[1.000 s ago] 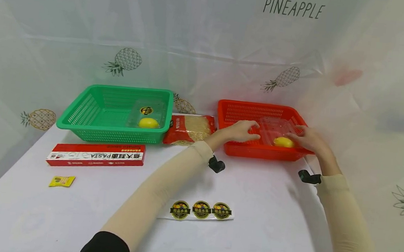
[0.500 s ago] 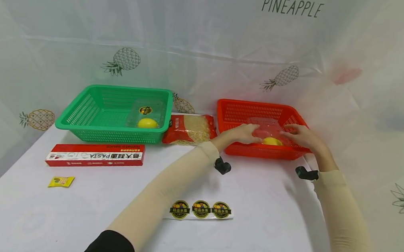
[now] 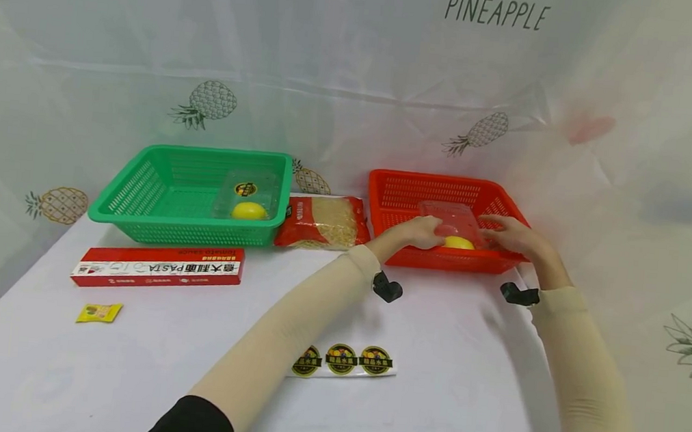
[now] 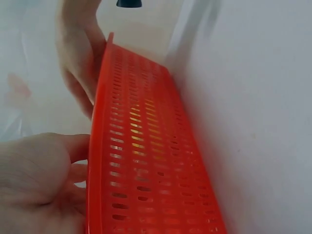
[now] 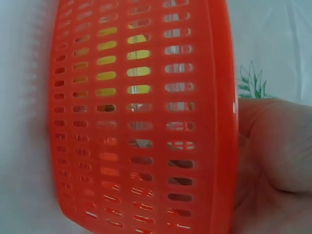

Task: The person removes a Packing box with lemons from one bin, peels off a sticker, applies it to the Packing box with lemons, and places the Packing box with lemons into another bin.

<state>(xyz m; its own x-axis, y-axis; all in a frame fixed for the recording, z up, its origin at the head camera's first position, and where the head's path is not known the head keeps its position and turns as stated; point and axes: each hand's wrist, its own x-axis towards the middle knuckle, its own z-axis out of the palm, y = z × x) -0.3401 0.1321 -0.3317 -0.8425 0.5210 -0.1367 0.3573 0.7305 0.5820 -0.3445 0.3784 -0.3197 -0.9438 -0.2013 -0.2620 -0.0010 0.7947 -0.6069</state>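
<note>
clear box (image 3: pixel 452 217) in red basket (image 3: pixel 441 258), fingers (image 3: pixel 495 219) either side

- Two baskets: one green (image 3: pixel 190 233), one red (image 3: pixel 435 259)
- Two clear boxes (image 3: pixel 264 192) (image 3: pixel 448 214)
- Two yellow fruits (image 3: pixel 250 211) (image 3: pixel 458 242)
- One red bag (image 3: pixel 333 222)
- One pasta carton (image 3: pixel 159 268)
- One small yellow packet (image 3: pixel 99 313)
- Four round stickers (image 3: pixel 342 359) in sight, three of them on one white strip (image 3: pixel 326 374)
- Two hands (image 3: pixel 418 233) (image 3: pixel 512 235)

The left arm (image 3: pixel 280 330) stretches diagonally over the tabletop (image 3: pixel 446 417), the right arm (image 3: pixel 581 381) along its right edge. Near the far right corner, the left hand (image 3: pixel 417 233) and right hand (image 3: pixel 516 236) face each other, fingers pointing inward, fingertips partly hidden.
</note>
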